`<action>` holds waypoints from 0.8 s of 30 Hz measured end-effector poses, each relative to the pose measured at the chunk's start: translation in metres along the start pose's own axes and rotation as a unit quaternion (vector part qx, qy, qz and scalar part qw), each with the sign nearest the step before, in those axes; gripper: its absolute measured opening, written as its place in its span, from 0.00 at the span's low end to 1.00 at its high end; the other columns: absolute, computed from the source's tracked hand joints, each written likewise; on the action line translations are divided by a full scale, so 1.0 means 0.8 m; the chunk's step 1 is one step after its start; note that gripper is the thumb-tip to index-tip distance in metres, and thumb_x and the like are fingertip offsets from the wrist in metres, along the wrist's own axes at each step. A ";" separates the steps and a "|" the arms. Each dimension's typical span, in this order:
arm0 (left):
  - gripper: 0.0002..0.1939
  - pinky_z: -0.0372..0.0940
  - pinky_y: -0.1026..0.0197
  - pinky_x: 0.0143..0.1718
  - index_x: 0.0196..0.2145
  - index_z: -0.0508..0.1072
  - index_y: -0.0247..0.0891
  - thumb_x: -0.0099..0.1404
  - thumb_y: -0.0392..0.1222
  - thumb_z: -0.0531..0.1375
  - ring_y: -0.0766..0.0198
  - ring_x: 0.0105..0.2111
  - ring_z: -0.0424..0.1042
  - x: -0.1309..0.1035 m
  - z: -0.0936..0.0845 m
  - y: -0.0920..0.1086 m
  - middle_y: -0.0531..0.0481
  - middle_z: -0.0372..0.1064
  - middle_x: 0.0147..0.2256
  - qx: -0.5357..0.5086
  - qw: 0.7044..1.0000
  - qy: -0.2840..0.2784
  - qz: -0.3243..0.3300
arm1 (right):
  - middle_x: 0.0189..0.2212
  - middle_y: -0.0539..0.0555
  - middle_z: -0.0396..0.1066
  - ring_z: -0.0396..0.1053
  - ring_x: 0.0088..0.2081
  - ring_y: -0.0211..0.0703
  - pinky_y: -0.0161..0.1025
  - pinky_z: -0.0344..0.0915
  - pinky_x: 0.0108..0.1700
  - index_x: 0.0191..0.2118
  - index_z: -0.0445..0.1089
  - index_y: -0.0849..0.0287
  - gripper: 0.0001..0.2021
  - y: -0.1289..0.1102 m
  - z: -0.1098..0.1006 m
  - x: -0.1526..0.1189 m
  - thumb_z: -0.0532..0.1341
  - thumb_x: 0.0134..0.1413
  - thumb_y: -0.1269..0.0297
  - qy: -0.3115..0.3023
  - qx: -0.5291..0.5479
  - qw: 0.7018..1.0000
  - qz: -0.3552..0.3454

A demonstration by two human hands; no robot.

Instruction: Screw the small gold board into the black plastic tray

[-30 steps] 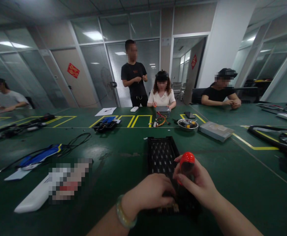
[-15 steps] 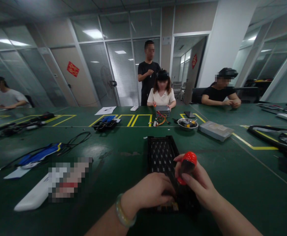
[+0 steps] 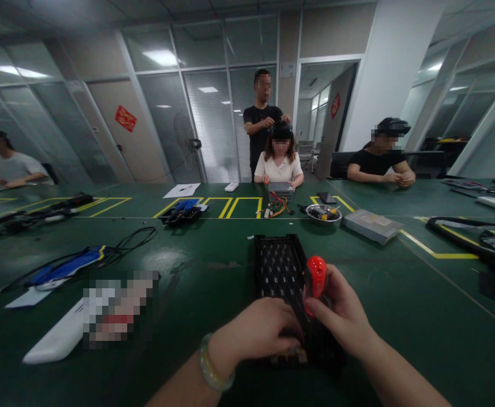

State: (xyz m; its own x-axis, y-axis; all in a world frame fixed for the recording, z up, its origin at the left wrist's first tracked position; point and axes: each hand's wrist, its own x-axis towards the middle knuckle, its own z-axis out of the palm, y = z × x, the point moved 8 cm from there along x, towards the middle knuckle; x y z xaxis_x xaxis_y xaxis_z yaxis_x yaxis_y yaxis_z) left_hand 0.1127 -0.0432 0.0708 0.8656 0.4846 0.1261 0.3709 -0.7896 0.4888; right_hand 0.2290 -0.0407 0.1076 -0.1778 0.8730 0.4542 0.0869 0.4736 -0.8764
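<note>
Lying on the table [image 3: 205, 249] under the left hand [image 3: 259, 330], grip hidden, is a black case [image 3: 276, 265]; a red handle [image 3: 317, 276] is clamped in the fingers of the right hand [image 3: 345, 314]. The door signs [image 3: 125, 118] are unreadable.

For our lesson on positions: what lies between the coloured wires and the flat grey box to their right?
The head view shows a metal bowl there, with black and yellow items in it.

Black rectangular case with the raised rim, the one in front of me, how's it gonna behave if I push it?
The black rectangular case will probably stay stiff, since its raised rim looks straight. Lying flat and low on the green tabletop, it seems likelier to slide than tip or roll. Its weight is hard to judge by sight.
</note>
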 end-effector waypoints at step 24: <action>0.10 0.63 0.64 0.47 0.45 0.79 0.47 0.67 0.44 0.62 0.64 0.42 0.73 -0.001 0.003 -0.005 0.52 0.76 0.40 0.019 1.000 -0.023 0.010 | 0.28 0.47 0.68 0.65 0.29 0.33 0.28 0.63 0.28 0.41 0.67 0.56 0.19 0.043 -0.067 0.011 0.70 0.49 0.52 0.311 0.163 0.933 0.071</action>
State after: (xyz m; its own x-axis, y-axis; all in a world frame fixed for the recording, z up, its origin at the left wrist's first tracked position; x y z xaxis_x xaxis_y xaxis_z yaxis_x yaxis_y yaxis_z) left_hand 0.1113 -0.0411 0.0665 0.8870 0.4520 0.0944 0.3657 -0.8125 0.4540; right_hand 0.2830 -0.0102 0.0904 0.4256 0.8711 0.2449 -0.2553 0.3752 -0.8911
